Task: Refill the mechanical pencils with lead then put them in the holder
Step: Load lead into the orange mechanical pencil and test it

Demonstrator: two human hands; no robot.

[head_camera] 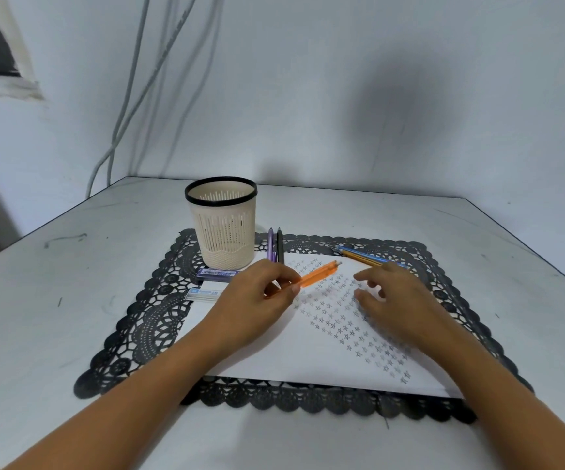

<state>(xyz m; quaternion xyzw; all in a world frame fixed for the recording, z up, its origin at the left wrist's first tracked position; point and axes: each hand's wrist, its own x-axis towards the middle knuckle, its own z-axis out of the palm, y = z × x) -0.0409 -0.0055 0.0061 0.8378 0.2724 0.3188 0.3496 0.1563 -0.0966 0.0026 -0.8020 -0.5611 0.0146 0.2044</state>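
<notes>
My left hand (257, 300) pinches an orange mechanical pencil (318, 274) above the white paper (308, 351); the pencil points up and to the right. A short way right of the pencil's end, my right hand (393, 293) hovers over the paper with loosely spread fingers and holds nothing. A cream mesh holder (223, 225) with a black rim stands upright at the back left of the mat. Just right of the holder lie a purple pencil (270, 244) and a black pencil (279, 244), side by side. Two lead cases (206, 293) sit in front of the holder.
A black lace mat (145, 320) lies under the paper on a grey table (54, 317). Blue and orange pencils (359, 256) lie at the mat's back right, partly behind my right hand. Cables hang down the wall at the back left.
</notes>
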